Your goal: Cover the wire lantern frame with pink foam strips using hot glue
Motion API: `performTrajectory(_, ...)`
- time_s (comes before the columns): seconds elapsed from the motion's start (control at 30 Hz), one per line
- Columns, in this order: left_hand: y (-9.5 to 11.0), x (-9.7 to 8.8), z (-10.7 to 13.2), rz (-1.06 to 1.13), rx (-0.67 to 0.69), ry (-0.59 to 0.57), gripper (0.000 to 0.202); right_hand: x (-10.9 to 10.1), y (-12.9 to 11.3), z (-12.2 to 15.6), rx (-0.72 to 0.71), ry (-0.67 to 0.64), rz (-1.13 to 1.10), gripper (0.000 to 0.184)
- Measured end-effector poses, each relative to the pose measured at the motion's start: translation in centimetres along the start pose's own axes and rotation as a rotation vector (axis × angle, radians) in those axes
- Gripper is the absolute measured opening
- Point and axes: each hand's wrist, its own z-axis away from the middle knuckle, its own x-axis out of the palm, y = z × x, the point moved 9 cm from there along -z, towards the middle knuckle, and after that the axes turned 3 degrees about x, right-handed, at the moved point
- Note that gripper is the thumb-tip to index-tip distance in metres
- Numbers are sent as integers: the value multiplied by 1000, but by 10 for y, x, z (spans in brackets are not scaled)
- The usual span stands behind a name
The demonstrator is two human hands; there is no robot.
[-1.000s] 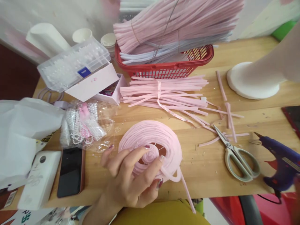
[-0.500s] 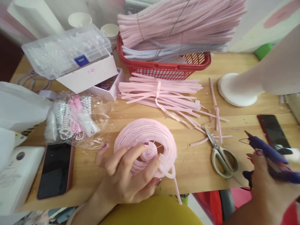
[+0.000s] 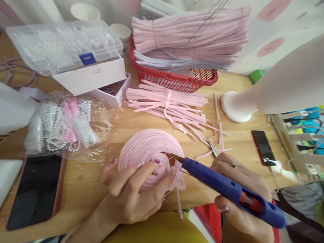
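A coiled pink disc of fuzzy strips [image 3: 149, 140] lies on the wooden table, with a spiral centre and a loose tail hanging at its lower right. My left hand [image 3: 135, 185] rests over it, fingers curved and pressing on the spiral and the coil's edge. My right hand [image 3: 243, 189] grips a blue hot glue gun [image 3: 212, 177], its metal tip at the gap beside the spiral; whether it touches the coil I cannot tell. Scissors [image 3: 213, 147] lie behind the right hand, their handles hidden by it.
Behind the coil lie bundled pink strips [image 3: 162, 103] under a measuring tape, before a red basket [image 3: 174, 81]. A bag of pearl strings [image 3: 68, 125] and a phone [image 3: 37, 189] are at left. A white stand [image 3: 235, 108] and another phone [image 3: 263, 148] are at right.
My right hand has brought the glue gun from the far right over to the coil, covering the scissors' handles. My left hand stays on the coil. The view has shifted.
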Motion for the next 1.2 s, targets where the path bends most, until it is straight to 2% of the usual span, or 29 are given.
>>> performTrajectory(0.1,9,-2,-1,-50,120,80,31,2,-3,-4,-27,-8,42,45)
performTrajectory(0.3,6,-4,-9,-1,124,82,28,7,-6,-5,-39,-56,72,44)
performTrajectory(0.43,8,-4,-12,-11,158,55,23,7,-7,-6,-41,-44,87,44)
performTrajectory(0.57,6,-5,-11,-1,139,83,24,7,-15,-10,-51,-38,124,44)
performTrajectory(1.0,6,-2,-9,12,135,70,28,6,-4,-5,113,-11,108,47)
performTrajectory(1.2,5,-2,-7,29,124,68,27,3,-3,1,189,17,92,43)
